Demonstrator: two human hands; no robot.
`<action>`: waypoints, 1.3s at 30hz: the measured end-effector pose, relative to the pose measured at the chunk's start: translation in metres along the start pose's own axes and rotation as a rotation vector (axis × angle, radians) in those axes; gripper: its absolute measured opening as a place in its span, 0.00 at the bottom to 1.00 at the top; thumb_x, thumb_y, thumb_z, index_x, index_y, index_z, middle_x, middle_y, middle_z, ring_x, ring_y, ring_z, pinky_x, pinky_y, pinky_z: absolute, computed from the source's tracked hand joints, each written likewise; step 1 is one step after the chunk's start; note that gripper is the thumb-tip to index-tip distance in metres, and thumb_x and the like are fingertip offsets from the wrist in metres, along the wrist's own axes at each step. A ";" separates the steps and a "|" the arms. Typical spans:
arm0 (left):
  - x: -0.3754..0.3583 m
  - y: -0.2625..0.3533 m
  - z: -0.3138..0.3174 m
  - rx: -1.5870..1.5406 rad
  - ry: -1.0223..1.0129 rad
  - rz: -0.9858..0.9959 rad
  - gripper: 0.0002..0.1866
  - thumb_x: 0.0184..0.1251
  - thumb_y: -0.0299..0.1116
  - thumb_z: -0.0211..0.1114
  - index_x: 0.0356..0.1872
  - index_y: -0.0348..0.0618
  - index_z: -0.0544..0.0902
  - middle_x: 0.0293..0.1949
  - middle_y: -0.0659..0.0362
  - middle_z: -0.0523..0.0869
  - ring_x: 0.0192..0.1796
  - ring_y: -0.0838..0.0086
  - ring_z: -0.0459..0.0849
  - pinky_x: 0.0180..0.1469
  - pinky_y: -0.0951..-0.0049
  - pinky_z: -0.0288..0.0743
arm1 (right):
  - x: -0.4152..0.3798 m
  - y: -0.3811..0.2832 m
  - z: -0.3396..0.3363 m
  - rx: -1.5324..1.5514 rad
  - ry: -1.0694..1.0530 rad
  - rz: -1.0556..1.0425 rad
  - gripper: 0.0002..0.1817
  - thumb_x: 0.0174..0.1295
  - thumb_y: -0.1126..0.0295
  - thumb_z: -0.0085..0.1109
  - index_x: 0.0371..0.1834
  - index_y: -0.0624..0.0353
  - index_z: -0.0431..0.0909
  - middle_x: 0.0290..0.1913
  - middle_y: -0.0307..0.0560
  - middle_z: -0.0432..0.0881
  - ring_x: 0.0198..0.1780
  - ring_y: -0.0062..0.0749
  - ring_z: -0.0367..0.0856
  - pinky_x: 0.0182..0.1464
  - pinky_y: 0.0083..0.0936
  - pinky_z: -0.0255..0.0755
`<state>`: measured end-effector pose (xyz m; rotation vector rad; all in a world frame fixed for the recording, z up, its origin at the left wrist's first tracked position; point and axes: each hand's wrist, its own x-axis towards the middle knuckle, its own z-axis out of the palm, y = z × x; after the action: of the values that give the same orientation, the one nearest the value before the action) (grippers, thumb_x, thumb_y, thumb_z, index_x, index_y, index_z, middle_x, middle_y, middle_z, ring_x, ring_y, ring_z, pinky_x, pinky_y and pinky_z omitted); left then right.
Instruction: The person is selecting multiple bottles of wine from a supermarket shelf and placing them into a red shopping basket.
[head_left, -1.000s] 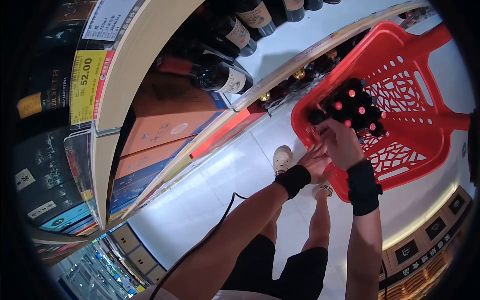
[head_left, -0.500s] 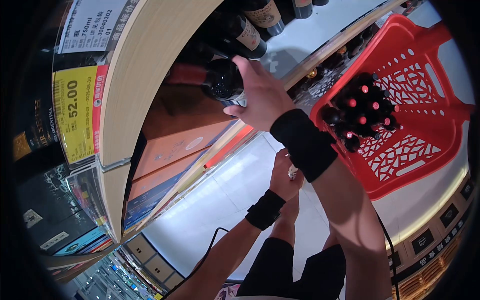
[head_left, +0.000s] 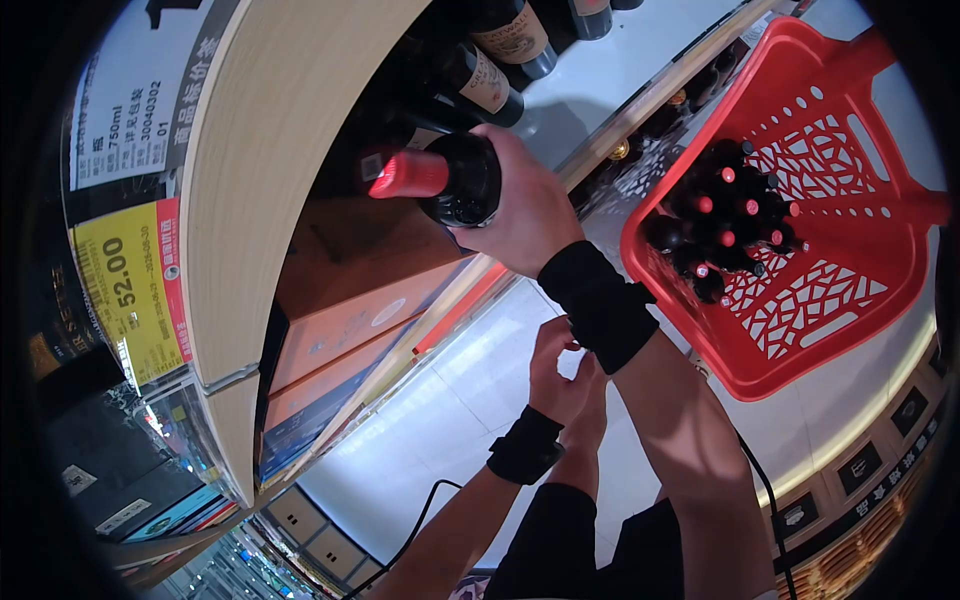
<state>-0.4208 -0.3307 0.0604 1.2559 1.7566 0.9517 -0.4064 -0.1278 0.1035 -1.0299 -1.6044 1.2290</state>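
My right hand is wrapped round a dark wine bottle with a red capped neck, which points left toward the shelf edge. Several dark wine bottles with pale labels stand behind it on the shelf. Lower down, my left hand hangs over the floor, partly behind my right wristband. Its fingers are loosely curved with a gap by the thumb, and I see nothing held in it. At the right, a red shopping basket contains several dark bottles, many with red tops.
A wooden shelf edge with a yellow price tag runs down the left. Orange boxes lie on the shelf below the held bottle. Pale floor tiles stretch beneath my arms. Another lit display curves along the lower right.
The bottle in my right hand has come a little outward and its red neck shows more clearly. My left hand has dropped slightly and its fingers have loosened. The view has shifted slightly.
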 end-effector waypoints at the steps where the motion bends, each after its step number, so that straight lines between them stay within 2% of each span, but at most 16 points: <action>1: 0.002 -0.006 -0.004 0.006 0.022 0.050 0.20 0.55 0.11 0.65 0.50 0.37 0.80 0.56 0.51 0.80 0.55 0.65 0.83 0.47 0.72 0.81 | -0.001 0.001 -0.005 0.042 0.011 0.017 0.46 0.43 0.69 0.80 0.68 0.58 0.64 0.56 0.59 0.81 0.59 0.54 0.82 0.62 0.37 0.75; 4: 0.012 0.003 -0.017 -0.113 0.174 -0.039 0.21 0.58 0.11 0.63 0.53 0.36 0.77 0.54 0.53 0.80 0.54 0.68 0.83 0.48 0.72 0.81 | -0.003 0.004 -0.019 0.169 0.043 0.158 0.47 0.41 0.66 0.82 0.66 0.59 0.64 0.56 0.57 0.80 0.58 0.55 0.82 0.62 0.39 0.74; 7: 0.036 0.018 -0.032 -0.135 0.265 -0.006 0.24 0.59 0.10 0.62 0.56 0.39 0.71 0.55 0.53 0.79 0.56 0.69 0.81 0.54 0.71 0.77 | -0.009 0.016 -0.030 0.342 0.144 0.149 0.49 0.40 0.62 0.85 0.65 0.60 0.65 0.53 0.53 0.82 0.56 0.40 0.84 0.61 0.34 0.76; 8: 0.045 0.020 -0.036 -0.129 0.294 0.048 0.25 0.59 0.10 0.63 0.57 0.40 0.70 0.56 0.53 0.78 0.57 0.69 0.80 0.56 0.71 0.76 | -0.010 0.021 -0.034 0.347 0.189 0.093 0.46 0.42 0.63 0.86 0.64 0.61 0.67 0.53 0.49 0.83 0.54 0.34 0.84 0.60 0.31 0.78; 11: 0.062 0.039 -0.047 0.000 0.346 0.211 0.30 0.57 0.11 0.67 0.59 0.42 0.69 0.59 0.52 0.77 0.61 0.67 0.77 0.61 0.68 0.70 | -0.015 0.007 -0.065 0.536 0.143 0.196 0.42 0.44 0.66 0.85 0.62 0.61 0.69 0.52 0.46 0.84 0.52 0.31 0.85 0.59 0.30 0.79; 16: 0.098 0.087 -0.050 0.192 0.175 0.377 0.41 0.47 0.21 0.81 0.64 0.39 0.69 0.64 0.48 0.75 0.66 0.59 0.75 0.68 0.62 0.68 | -0.029 -0.011 -0.126 0.718 0.243 0.242 0.26 0.50 0.69 0.80 0.51 0.62 0.79 0.45 0.42 0.86 0.47 0.25 0.84 0.53 0.26 0.79; 19: 0.112 0.125 -0.036 0.397 0.008 0.483 0.51 0.38 0.30 0.89 0.67 0.36 0.69 0.64 0.45 0.74 0.66 0.55 0.77 0.67 0.61 0.73 | -0.046 -0.019 -0.167 0.682 0.270 0.333 0.25 0.53 0.67 0.78 0.53 0.61 0.80 0.45 0.42 0.86 0.47 0.25 0.84 0.52 0.27 0.79; 21: 0.115 0.146 -0.019 0.244 -0.196 0.385 0.54 0.36 0.32 0.90 0.69 0.35 0.68 0.63 0.44 0.76 0.63 0.57 0.80 0.64 0.63 0.77 | -0.054 -0.025 -0.187 0.648 0.276 0.340 0.24 0.56 0.65 0.76 0.54 0.62 0.80 0.46 0.44 0.87 0.48 0.27 0.85 0.54 0.28 0.79; 22: 0.118 0.139 -0.017 0.239 -0.236 0.427 0.56 0.36 0.32 0.90 0.71 0.33 0.66 0.59 0.44 0.81 0.59 0.58 0.84 0.60 0.65 0.80 | -0.054 -0.027 -0.191 0.630 0.271 0.353 0.24 0.56 0.64 0.76 0.54 0.63 0.80 0.46 0.44 0.87 0.48 0.27 0.85 0.54 0.28 0.79; 25: 0.104 0.151 0.029 0.088 -0.365 0.225 0.54 0.37 0.31 0.89 0.70 0.33 0.67 0.54 0.45 0.84 0.56 0.59 0.87 0.58 0.66 0.81 | -0.072 -0.028 -0.232 0.497 0.252 0.389 0.28 0.57 0.59 0.76 0.55 0.64 0.80 0.46 0.47 0.87 0.48 0.30 0.87 0.54 0.29 0.80; 27: 0.100 0.156 0.040 0.094 -0.390 0.202 0.51 0.41 0.31 0.88 0.69 0.34 0.68 0.52 0.47 0.86 0.53 0.62 0.88 0.56 0.67 0.83 | -0.077 -0.033 -0.247 0.430 0.222 0.415 0.29 0.57 0.57 0.76 0.57 0.64 0.79 0.46 0.47 0.87 0.47 0.31 0.87 0.54 0.29 0.80; 28: 0.097 0.160 0.045 0.046 -0.415 0.149 0.50 0.42 0.31 0.87 0.69 0.34 0.68 0.53 0.47 0.86 0.54 0.63 0.88 0.56 0.67 0.83 | -0.080 -0.027 -0.255 0.377 0.148 0.422 0.32 0.61 0.49 0.72 0.60 0.63 0.78 0.48 0.48 0.87 0.49 0.33 0.87 0.54 0.29 0.80; 31: 0.085 0.168 0.062 -0.079 -0.493 -0.007 0.48 0.43 0.30 0.86 0.68 0.32 0.68 0.55 0.48 0.85 0.55 0.66 0.88 0.56 0.65 0.84 | -0.098 -0.032 -0.287 0.604 0.095 0.563 0.36 0.67 0.39 0.62 0.63 0.61 0.77 0.51 0.48 0.86 0.51 0.35 0.86 0.56 0.31 0.79; 32: 0.079 0.168 0.067 -0.114 -0.494 -0.027 0.48 0.43 0.30 0.86 0.67 0.31 0.68 0.55 0.48 0.85 0.54 0.66 0.88 0.56 0.65 0.84 | -0.103 -0.029 -0.297 0.597 0.068 0.584 0.38 0.71 0.34 0.51 0.65 0.59 0.75 0.53 0.46 0.85 0.52 0.36 0.85 0.55 0.32 0.79; 35: 0.072 0.174 0.070 -0.185 -0.501 -0.097 0.47 0.44 0.27 0.85 0.67 0.29 0.68 0.56 0.48 0.85 0.56 0.66 0.87 0.60 0.64 0.82 | -0.108 -0.019 -0.301 0.595 0.101 0.607 0.36 0.75 0.37 0.46 0.66 0.59 0.75 0.53 0.44 0.84 0.51 0.33 0.85 0.53 0.31 0.79; 39: 0.060 0.187 0.092 -0.292 -0.542 -0.154 0.43 0.47 0.20 0.81 0.67 0.32 0.69 0.57 0.51 0.85 0.59 0.68 0.85 0.65 0.65 0.77 | -0.125 -0.005 -0.323 0.650 0.118 0.541 0.24 0.77 0.50 0.51 0.60 0.60 0.77 0.49 0.42 0.84 0.48 0.28 0.84 0.49 0.27 0.80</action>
<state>-0.2788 -0.2162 0.1779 1.0475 1.2202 0.6671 -0.0634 -0.1558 0.1432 -1.0953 -0.7416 1.8436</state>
